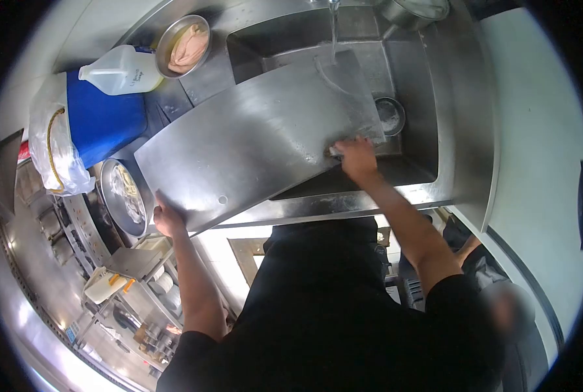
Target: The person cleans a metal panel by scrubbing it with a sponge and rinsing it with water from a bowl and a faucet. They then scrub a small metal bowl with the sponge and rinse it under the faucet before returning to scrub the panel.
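A large, wet metal sheet (252, 130) lies slanted across the sink (417, 117), its right end down in the basin and its left end out over the front edge. My left hand (168, 219) grips the lower left corner, thumb on the upper face. On the sheet's lower right part, my right hand (358, 159) is closed around a small pale scrubbing pad (334, 151), mostly hidden by the fingers. Water (334, 39) runs from the tap onto the sheet's top right corner.
Left of the sink stand a plastic jug (125, 70), a metal bowl with a pinkish cloth-like thing (190, 47), a blue container (105, 121) and a pan (141, 219). A pot (402, 14) sits at the back right. Another person (494, 274) is at lower right.
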A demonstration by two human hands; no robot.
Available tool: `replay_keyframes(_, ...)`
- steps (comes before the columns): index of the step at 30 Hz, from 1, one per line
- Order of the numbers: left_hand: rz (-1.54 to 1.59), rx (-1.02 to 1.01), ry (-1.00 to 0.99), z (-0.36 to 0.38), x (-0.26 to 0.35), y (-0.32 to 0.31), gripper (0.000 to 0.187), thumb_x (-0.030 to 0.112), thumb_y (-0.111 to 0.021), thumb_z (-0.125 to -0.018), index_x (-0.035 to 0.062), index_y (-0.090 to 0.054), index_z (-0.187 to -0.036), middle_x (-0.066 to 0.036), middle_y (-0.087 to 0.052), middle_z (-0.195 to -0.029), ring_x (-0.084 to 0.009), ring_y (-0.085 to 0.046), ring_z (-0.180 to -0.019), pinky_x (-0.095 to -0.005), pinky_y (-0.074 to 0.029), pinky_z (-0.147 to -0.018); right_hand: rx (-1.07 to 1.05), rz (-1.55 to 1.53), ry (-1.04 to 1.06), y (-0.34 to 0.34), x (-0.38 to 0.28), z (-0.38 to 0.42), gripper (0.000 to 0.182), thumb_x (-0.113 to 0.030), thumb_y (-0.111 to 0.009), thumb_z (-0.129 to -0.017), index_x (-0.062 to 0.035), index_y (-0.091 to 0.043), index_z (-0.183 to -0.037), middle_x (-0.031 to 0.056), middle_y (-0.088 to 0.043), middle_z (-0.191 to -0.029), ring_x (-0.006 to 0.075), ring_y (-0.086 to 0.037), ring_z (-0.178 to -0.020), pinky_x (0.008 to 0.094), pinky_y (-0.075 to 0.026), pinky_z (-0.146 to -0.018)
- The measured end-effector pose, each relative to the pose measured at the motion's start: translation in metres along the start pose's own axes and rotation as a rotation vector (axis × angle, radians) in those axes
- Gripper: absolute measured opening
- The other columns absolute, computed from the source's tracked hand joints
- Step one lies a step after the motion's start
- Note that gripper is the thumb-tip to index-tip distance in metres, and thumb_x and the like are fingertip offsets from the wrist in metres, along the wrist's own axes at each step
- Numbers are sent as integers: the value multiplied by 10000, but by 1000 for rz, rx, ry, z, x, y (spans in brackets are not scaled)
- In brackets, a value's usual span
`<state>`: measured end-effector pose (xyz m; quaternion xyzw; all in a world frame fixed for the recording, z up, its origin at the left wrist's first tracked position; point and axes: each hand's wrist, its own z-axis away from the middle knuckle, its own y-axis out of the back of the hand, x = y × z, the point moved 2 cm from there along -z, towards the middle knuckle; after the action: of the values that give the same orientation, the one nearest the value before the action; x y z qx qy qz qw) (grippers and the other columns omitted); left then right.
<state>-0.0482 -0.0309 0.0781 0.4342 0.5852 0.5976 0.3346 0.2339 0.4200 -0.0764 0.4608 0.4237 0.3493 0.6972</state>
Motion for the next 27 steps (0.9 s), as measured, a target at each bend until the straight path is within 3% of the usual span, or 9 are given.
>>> replay_keyframes(5, -14, -28, 18, 3, 10, 4, 896, 814, -405, -903, -8, -752, -989, -232, -733, -1042, -435, -678, -1011, -524, -499, -927, -80, 38, -73, 2, 79, -4, 236, -110, -607, -858, -152, -715, -1063, 89, -726, -1122, 333, -601, -1197, 481, -409, -1021)
replay_keyframes(7, 6, -49, -2, 1, 7, 1, 902, 819, -405, -900, -8, -752, -1000, -235, -731, -1052, -437, -678, -1016, -525, -497, -932, -250, 69, -37, 16, 55, -7, 239, -114, -604, -861, -148, -716, -1070, 90, -716, -1159, 324, -589, -1214, 486, -401, -1030)
replay_keyframes(9, 23, -30, 3, 4, 10, 3, 907, 822, -404, -897, -9, -752, -1007, -239, -730, -1054, -438, -678, -1018, -528, -496, -933, -66, 53, 97, 5, 5, 8, 239, -175, -562, -919, -179, -748, -1071, 51, -716, -1089, 267, -597, -1151, 485, -430, -981)
replay_keyframes(14, 7, -43, 28, -3, 10, 1, 922, 832, -399, -889, -9, -754, -1015, -250, -726, -1061, -444, -676, -1022, -536, -491, -935, -150, -195, 211, 24, -59, 12, 244, -116, -593, -846, -155, -709, -1057, 49, -690, -1073, 288, -578, -1137, 491, -410, -994)
replay_keyframes(18, -7, -51, 23, 3, 10, 6, 931, 834, -392, -890, -15, -752, -1021, -260, -721, -1070, -455, -671, -1028, -538, -489, -936, -170, -36, 1, 14, 40, 13, 300, -120, -560, -900, -181, -712, -1152, 65, -693, -1193, 313, -566, -1239, 531, -404, -1050)
replay_keyframes(22, -24, -54, 33, -3, 9, 0, 918, 843, -387, -888, 15, -764, -1008, -243, -732, -1051, -450, -681, -1009, -534, -497, -921, -270, 66, -105, 5, 63, 6, 331, -92, -549, -909, -192, -720, -1174, 67, -692, -1233, 330, -566, -1269, 556, -408, -1057)
replay_keyframes(23, -21, -47, 34, -4, 10, -2, 920, 841, -385, -891, 11, -764, -1004, -247, -730, -1052, -454, -680, -1011, -534, -497, -921, -143, 44, -46, -2, 46, 12, 306, -95, -553, -900, -193, -728, -1132, 57, -698, -1204, 328, -590, -1207, 553, -430, -1012)
replay_keyframes(26, -24, -43, 43, 1, 9, 1, 917, 829, -382, -901, 0, -759, -1007, -259, -724, -1059, -460, -672, -1027, -539, -492, -926, -279, -159, 58, 29, -58, 8, 267, -116, -594, -875, -135, -710, -1114, 114, -692, -1170, 321, -613, -1127, 517, -468, -953)
replay_keyframes(27, -19, -49, 43, 0, 8, -1, 912, 821, -383, -906, -4, -756, -1017, -260, -721, -1065, -460, -666, -1040, -544, -487, -930, -204, -175, 148, 23, -95, 9, 271, -114, -597, -875, -123, -694, -1127, 126, -688, -1152, 322, -615, -1112, 510, -473, -943)
